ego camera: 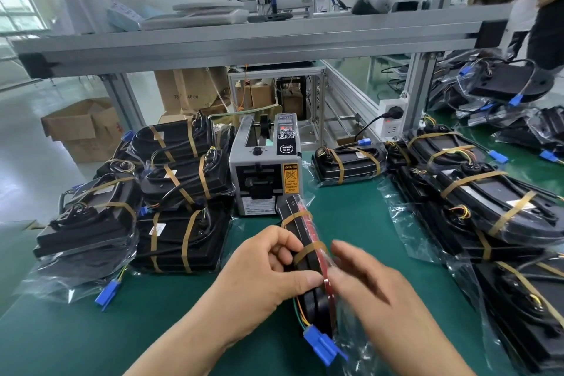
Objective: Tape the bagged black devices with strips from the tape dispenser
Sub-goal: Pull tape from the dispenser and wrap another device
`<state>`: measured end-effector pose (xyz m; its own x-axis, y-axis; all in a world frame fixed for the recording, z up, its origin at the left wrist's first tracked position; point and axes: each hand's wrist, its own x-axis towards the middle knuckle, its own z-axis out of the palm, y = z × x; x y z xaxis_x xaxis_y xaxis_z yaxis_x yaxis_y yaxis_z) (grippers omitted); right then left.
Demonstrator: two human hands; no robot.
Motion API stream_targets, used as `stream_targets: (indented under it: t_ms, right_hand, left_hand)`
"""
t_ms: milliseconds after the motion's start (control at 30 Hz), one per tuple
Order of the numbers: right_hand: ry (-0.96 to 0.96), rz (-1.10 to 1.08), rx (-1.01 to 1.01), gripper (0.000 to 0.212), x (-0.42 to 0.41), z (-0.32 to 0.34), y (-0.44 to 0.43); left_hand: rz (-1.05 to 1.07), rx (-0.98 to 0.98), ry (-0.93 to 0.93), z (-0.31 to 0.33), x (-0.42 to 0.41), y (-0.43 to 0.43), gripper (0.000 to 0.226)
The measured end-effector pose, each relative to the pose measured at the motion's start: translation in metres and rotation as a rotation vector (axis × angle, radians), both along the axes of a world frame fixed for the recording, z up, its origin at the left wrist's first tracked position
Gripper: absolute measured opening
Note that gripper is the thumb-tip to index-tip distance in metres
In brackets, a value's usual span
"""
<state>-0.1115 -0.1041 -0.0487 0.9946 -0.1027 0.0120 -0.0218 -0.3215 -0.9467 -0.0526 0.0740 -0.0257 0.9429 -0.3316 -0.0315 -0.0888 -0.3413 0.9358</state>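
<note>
I hold a bagged black device (300,235) on edge in front of me, over the green mat. It has a red side, two tan tape strips around it, and a blue connector (322,345) hanging on coloured wires. My left hand (268,272) grips its left face, thumb on the near edge. My right hand (363,281), blurred, touches its right side at the bag. The grey tape dispenser (265,168) stands just behind the device.
Stacks of taped bagged devices lie left (180,192) and right (476,192) of the dispenser. One taped device (348,165) sits behind on the right. An aluminium frame rail (244,46) crosses overhead. Cardboard boxes (82,128) stand on the floor. People stand at far right (525,3).
</note>
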Motion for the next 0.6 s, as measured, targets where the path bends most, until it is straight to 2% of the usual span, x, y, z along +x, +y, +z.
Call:
stream_targets:
  t_ms: [67,100,133,200,233,333,433,533,567,600]
  right_hand:
    - [-0.008,-0.038,-0.05,0.065,0.018,0.01,0.001]
    - [0.002,-0.046,-0.073,0.065,0.029,0.015,0.003]
    - [0.017,-0.041,-0.083,0.057,0.041,0.019,0.007]
    - [0.043,-0.007,-0.123,0.029,0.064,0.024,0.013]
    - [0.043,0.012,-0.146,0.024,0.073,0.025,0.017]
    - [0.067,0.032,-0.137,0.035,0.086,0.017,0.022]
    - [0.05,0.001,-0.09,0.045,0.088,0.007,0.02]
    - [0.057,-0.035,-0.108,0.078,0.088,0.005,0.02]
    - [0.063,-0.038,-0.137,0.08,0.088,0.006,0.021]
    - [0.064,-0.034,-0.15,0.073,0.088,0.006,0.021]
  left_hand:
    - [0.009,0.015,-0.029,-0.001,-0.001,0.0,0.037]
    - [0.012,0.021,-0.037,-0.001,-0.002,-0.001,0.037]
    - [0.013,0.027,-0.037,-0.002,-0.002,-0.001,0.039]
    - [-0.012,0.032,-0.015,-0.002,-0.002,-0.001,0.042]
    - [-0.043,0.033,0.001,0.0,0.0,0.002,0.042]
    - [-0.069,-0.013,0.071,0.008,0.019,0.011,0.029]
    - [0.222,-0.217,0.175,0.011,0.063,0.008,0.019]
    - [0.472,-0.472,0.397,0.008,0.106,-0.006,0.014]
    - [0.515,-0.521,0.456,0.007,0.117,-0.009,0.016]
    - [0.551,-0.544,0.493,0.004,0.126,-0.012,0.02]
